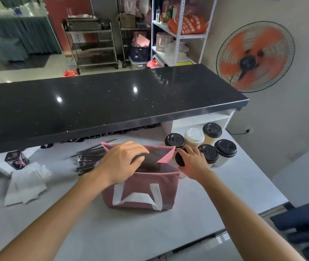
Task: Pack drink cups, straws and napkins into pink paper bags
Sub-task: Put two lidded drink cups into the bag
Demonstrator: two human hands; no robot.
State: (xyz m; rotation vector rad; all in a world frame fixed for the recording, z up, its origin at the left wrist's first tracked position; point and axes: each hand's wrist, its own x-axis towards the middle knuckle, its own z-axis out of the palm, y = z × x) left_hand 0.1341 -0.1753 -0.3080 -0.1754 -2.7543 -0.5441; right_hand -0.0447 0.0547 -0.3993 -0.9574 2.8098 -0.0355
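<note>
Pink paper bag [140, 189] stands upright and open at the middle of the white counter [197, 213]. Left hand [120, 162] reaches into its mouth, fingers curled over a dark item inside. Right hand [192, 162] grips a tilted black-lidded cup [179, 158] just beside the bag's right edge. Straws [88, 160] lie left; napkins [27, 182] further left.

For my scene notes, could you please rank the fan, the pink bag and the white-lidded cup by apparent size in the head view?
1. Fan
2. Pink bag, close to the fan; nearer the camera, so unsure
3. White-lidded cup
</note>
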